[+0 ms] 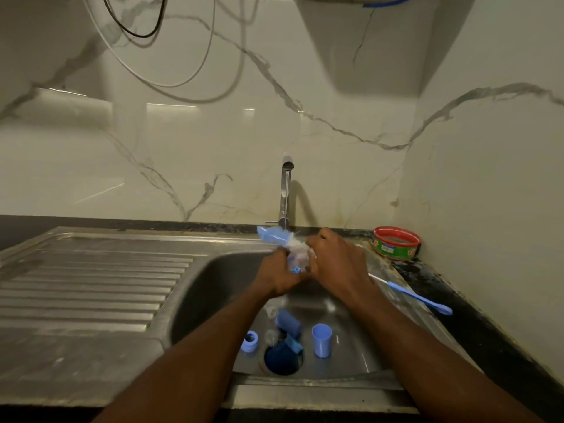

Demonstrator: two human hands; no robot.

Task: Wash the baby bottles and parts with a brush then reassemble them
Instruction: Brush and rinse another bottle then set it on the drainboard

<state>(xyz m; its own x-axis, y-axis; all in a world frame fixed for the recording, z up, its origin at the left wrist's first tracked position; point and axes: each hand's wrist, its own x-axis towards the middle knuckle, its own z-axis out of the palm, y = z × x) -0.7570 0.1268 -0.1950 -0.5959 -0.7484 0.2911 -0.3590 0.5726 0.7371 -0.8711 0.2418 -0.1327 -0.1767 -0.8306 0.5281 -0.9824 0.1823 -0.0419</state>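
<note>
Bottle: clear baby bottle held over the sink basin, between both hands, just under the tap; blurred, so details cannot be told.
Brush: blue bottle brush sticking out at 10 o'clock from the bottle, its white bristles at the bottle's mouth.
Left hand: fingers curled round the bottle's lower part.
Right hand: fingers curled at the bottle's upper end; whether they pinch the brush or the bottle cannot be told.
Tap: upright metal spout at 12 o'clock from the hands, against the marble wall.
Sink: steel basin with a ribbed drainboard at 9 o'clock.
Parts in basin: blue ring at 7 o'clock from the hands, blue cap standing at 5 o'clock, a blue piece lying between them, all near the drain.
Thin brush: blue-handled, lying on the sink rim at 3 o'clock from the hands.
Tub: red-rimmed round tub on the dark surface at 2 o'clock, in the corner.
</note>
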